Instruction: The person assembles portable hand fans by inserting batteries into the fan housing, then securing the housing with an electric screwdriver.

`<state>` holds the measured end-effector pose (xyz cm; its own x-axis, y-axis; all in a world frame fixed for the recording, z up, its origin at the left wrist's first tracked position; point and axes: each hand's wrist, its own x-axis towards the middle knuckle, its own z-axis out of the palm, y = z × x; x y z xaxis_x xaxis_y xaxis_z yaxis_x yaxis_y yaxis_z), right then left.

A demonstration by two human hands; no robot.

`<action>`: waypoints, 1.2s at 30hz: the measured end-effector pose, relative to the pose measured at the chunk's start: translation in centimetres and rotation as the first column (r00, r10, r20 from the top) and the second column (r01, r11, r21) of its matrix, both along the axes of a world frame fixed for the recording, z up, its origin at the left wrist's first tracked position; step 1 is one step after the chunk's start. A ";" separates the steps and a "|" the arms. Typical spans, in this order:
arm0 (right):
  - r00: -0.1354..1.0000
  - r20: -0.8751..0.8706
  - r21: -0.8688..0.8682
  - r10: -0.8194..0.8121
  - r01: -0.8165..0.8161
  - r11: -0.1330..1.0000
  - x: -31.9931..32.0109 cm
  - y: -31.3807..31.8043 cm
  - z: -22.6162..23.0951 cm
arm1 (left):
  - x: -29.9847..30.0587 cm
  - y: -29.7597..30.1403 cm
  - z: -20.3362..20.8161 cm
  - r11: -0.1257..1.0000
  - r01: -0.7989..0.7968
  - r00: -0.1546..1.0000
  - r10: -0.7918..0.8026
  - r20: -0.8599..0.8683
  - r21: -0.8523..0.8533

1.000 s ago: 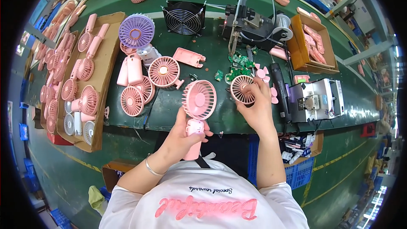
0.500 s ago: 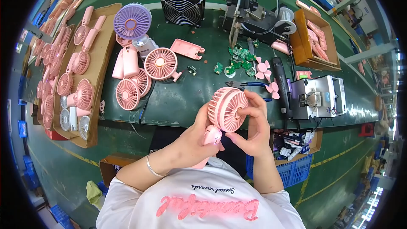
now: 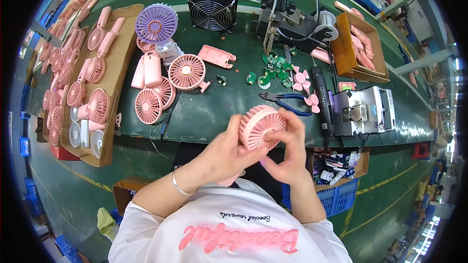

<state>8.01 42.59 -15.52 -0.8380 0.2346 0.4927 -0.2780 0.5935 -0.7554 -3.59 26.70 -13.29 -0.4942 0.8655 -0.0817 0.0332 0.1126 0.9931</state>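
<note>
Pink fan [image 3: 262, 127] is up off the bench [image 3: 209, 112], in front of the chest btw the two hands, L hand [image 3: 219, 152] on its left side, R hand [image 3: 291, 152] on its right. Grille face looks right & a bit back twd the wearer, i.e. twd R hand's fingers. Long axis seems to run down-left from the grille: a bit of pink handle [image 3: 227, 181] shows below L hand, near the shirt [image 3: 161, 229]; rest is hidden by L hand. Both hands are in contact w/ the fan, so neither is nearer; L has the handle side, R the front.

L hand: closed round the fan's lower-left part, thumb laid along the bottom of the grille, forearm coming in from lower left, bracelet [image 3: 178, 182] on wrist. R hand: clamped on the grille rim, one finger bent onto the middle of the face, thumb low by L thumb; forearm rises from lower right. Can't tell how hard either presses.

Just beyond the fan, pliers [image 3: 294, 96] lie w/ blue handles pointing right. Further off: green circuit boards [image 3: 277, 65], pink fan blades [image 3: 301, 79] & a black rod-like tool [image 3: 320, 92] right of them. Left side: another pink fan [image 3: 186, 71], then a purple fan [image 3: 157, 23], then a cardboard tray [image 3: 123, 51] w/ more fans.
</note>
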 end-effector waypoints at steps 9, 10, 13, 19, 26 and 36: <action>0.990 0.133 -0.450 -0.051 0.106 0.887 -0.7 1.9 0.1 | 2.4 1.1 -1.1 0.998 0.041 0.863 -0.013 -0.506 0.045; 0.998 0.031 -0.444 -0.056 0.064 0.894 -1.1 1.7 -0.3 | 2.8 0.9 -1.3 0.997 0.038 0.867 -0.002 -0.498 0.062; 0.998 -0.021 -0.526 -0.054 0.034 0.850 -1.9 1.0 -1.1 | 2.9 0.1 -1.1 1.000 0.008 0.852 0.001 -0.523 0.016; 0.970 0.129 -0.934 -0.208 0.189 0.302 -2.6 -0.4 -1.6 | 0.9 -3.8 1.0 0.960 0.067 0.887 -0.182 -0.424 -0.272; 0.917 0.345 -0.434 -0.200 0.345 0.832 -2.2 0.4 -5.1 | -6.6 -12.4 3.5 0.498 -0.775 0.482 0.864 -0.145 0.389; 0.958 0.143 0.128 -0.249 0.231 0.964 -3.6 -1.2 -4.7 | -29.6 -14.4 5.1 0.681 -0.720 0.690 0.679 0.251 0.136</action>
